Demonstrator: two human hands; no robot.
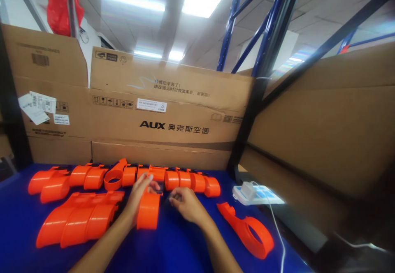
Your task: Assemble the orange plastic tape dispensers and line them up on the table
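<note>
My left hand is wrapped round the top end of an orange curved plastic shell that lies on the blue table. My right hand is beside it, fingers pinched together near the shell's upper edge on something small that I cannot make out. A row of several similar orange shells runs along the back of the table, just beyond both hands. More orange shells lie stacked side by side to the left of my left forearm.
An orange ring-ended handle piece lies right of my right arm. A white device with a charger and white cable sits at the table's right edge. Cardboard sheets wall off the back and right. Blue racking rises behind.
</note>
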